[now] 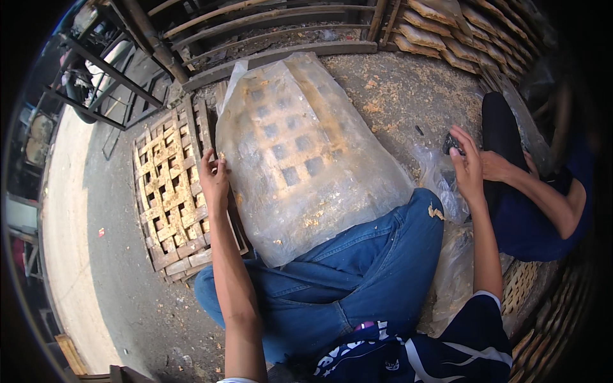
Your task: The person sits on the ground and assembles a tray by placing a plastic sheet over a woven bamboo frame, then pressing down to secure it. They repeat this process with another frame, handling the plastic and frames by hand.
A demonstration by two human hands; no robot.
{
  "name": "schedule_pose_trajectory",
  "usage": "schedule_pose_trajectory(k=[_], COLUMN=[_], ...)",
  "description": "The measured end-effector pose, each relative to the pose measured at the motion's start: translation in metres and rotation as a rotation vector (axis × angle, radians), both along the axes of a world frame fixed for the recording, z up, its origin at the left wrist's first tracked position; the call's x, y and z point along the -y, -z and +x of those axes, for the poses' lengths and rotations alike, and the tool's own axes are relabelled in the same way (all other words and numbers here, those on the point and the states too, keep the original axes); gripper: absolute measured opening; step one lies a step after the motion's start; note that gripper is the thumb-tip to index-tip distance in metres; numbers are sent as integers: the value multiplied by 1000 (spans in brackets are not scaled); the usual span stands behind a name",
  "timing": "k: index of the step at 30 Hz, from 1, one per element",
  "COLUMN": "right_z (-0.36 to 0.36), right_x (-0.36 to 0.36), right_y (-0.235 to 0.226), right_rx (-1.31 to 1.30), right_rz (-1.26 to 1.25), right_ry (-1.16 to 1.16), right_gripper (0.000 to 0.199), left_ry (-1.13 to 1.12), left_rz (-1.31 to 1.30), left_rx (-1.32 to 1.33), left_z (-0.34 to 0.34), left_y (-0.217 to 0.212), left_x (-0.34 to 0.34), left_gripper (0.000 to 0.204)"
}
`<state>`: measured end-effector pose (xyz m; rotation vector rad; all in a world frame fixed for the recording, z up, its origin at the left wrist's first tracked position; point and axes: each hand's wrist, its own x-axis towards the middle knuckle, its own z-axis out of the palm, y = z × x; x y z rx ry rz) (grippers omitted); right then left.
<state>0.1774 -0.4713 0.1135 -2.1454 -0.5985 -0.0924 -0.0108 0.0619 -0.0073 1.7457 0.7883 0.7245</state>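
Note:
A cloudy plastic sheet (252, 204) covers a slatted woven tray, whose square gaps show through it; its near end rests against my jeans. My left hand (215, 180) is at the sheet's left edge, fingers curled, with a tiny yellowish bit at the fingertips; whether they grip the sheet is unclear. My right hand (469, 169) is raised right of the sheet, thumb and fingers closed around a small dark object (450, 143) whose kind I cannot make out. Yellowish crumbs lie on the sheet's near part.
At left lies a woven bamboo tray (169, 185) dusted with yellow crumbs. Close on my right sits another person (543, 204), forearm near my right hand. Crumpled clear plastic (450, 268) lies by my knee. Stacked trays (447, 38) stand far right; a bamboo rail (274, 29) crosses the back.

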Motion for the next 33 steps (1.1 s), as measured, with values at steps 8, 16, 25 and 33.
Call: schedule_pose_trajectory(k=[8, 16, 25, 33], right_z=[-69, -74, -14, -127], right_x=[40, 9, 140, -39], right_y=[7, -19, 100, 6], right_rx=[184, 214, -76, 260], right_rz=[-858, -261, -804, -482], right_ry=[-187, 30, 301, -131], right_gripper=[45, 42, 43, 42], left_ry=[3, -9, 56, 1], left_rz=[54, -8, -97, -113], left_rx=[-35, 9, 10, 34], left_z=[18, 14, 13, 16], left_y=[-9, -11, -1, -7], left_x=[4, 0, 5, 1], left_gripper=[45, 43, 44, 43])
